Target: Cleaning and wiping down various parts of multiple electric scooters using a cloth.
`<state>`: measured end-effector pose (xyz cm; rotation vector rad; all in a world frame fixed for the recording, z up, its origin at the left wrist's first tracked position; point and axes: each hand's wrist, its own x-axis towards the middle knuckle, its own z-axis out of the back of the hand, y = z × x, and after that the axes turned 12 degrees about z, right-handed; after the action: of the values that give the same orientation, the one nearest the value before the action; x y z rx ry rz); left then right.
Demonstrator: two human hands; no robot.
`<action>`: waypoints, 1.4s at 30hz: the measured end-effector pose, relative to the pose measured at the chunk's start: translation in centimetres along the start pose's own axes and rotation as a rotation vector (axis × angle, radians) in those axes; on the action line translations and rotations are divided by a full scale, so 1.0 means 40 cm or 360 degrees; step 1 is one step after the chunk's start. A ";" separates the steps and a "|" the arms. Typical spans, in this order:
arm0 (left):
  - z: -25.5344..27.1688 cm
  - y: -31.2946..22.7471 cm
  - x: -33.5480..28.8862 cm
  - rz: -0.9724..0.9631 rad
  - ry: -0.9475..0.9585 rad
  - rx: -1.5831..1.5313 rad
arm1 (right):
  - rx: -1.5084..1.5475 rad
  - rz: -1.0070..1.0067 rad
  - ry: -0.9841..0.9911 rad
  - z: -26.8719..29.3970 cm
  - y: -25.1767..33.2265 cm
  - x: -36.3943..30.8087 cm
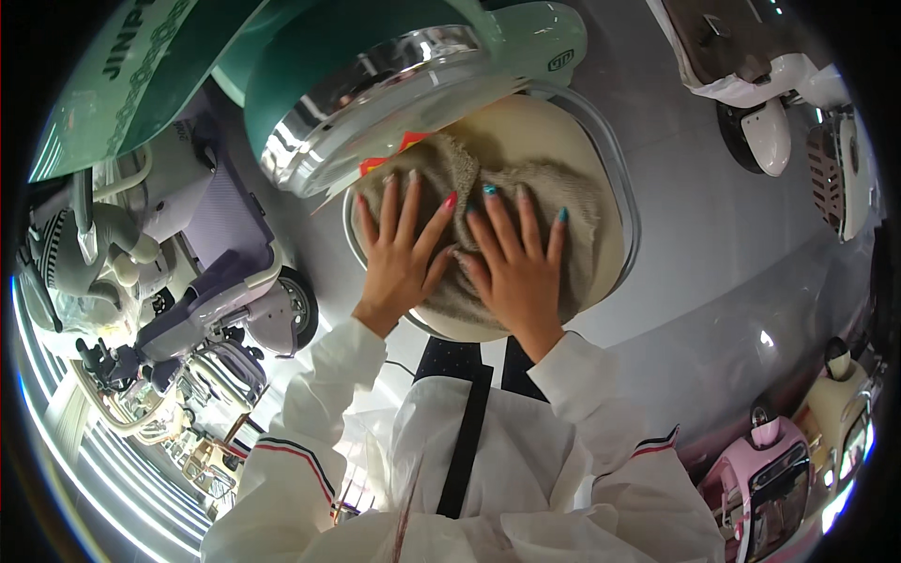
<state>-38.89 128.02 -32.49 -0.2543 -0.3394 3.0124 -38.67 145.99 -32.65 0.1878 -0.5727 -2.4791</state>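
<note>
A grey-brown towel [580, 202] lies bunched, with a fold down its middle, over the cream seat [526, 120] of a green scooter [542, 42]. My left hand [399, 267] rests flat on the towel's left part, fingers spread and pointing away from me. On the right part, my right hand [521, 272] also lies flat with its fingers apart. The thumbs point toward each other near the fold. Neither hand grips anything. A curved metal rail [627, 188] runs around the seat. Red paper [410, 141] shows beyond the towel's far left edge.
Past the seat stands a rounded green part with a chrome band [310, 117]. A purple scooter [230, 225] is at left, near a grey plush toy [108, 235]. A white-and-brown vehicle [770, 136] stands far right, a pink scooter [774, 464] lower right. The floor [671, 178] is grey and glossy.
</note>
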 end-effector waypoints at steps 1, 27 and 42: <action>-0.001 -0.004 0.021 -0.0055 0.0010 -0.0031 | -0.0054 -0.0074 -0.0040 0.004 -0.015 -0.005; -0.006 -0.180 0.040 -0.0411 0.0180 -0.0140 | -0.0101 -0.0596 -0.0022 -0.015 0.005 -0.198; 0.000 -0.162 -0.035 -0.0274 0.0367 -0.0105 | 0.0087 -0.0482 -0.0027 0.032 0.028 -0.153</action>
<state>-36.98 134.15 -30.79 -0.5424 -0.4156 2.7693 -33.41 149.10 -30.95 0.2946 -0.6616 -2.7603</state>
